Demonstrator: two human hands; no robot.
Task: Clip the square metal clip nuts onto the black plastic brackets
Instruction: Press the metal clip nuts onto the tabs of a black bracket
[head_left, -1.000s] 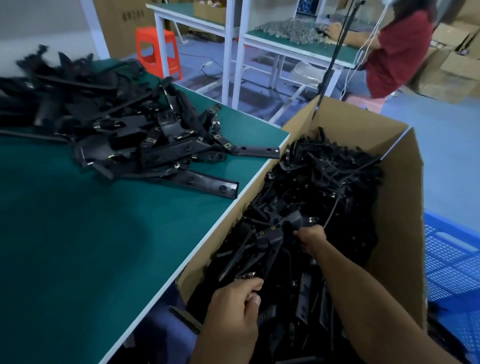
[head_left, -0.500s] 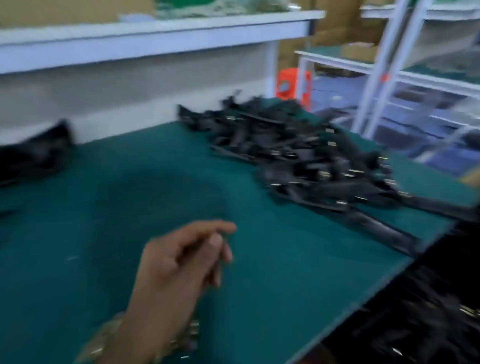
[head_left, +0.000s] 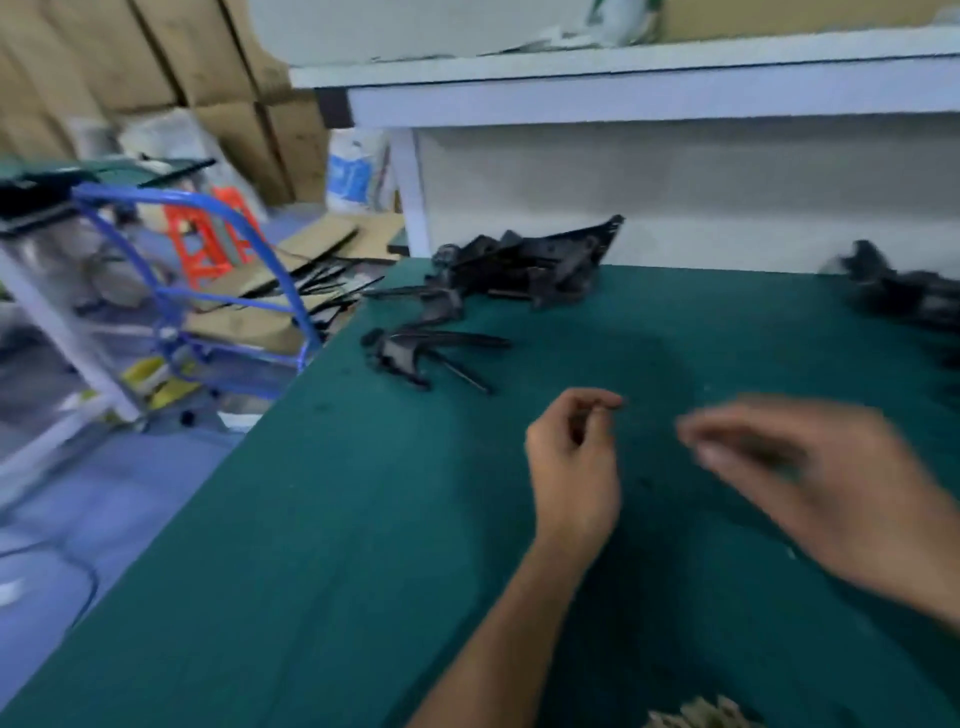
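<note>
Over green table (head_left: 363, 519), left hand (head_left: 571, 467) pinches something tiny, unclear what; right hand (head_left: 810, 478) blurred, grip unreadable; brackets (head_left: 524, 270) beyond.

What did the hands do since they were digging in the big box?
Both hands came out of the cardboard box and now hang over the green table. The left hand keeps its fingers pinched together; the right hand is a blur. Black brackets are still piled on the table.
</note>
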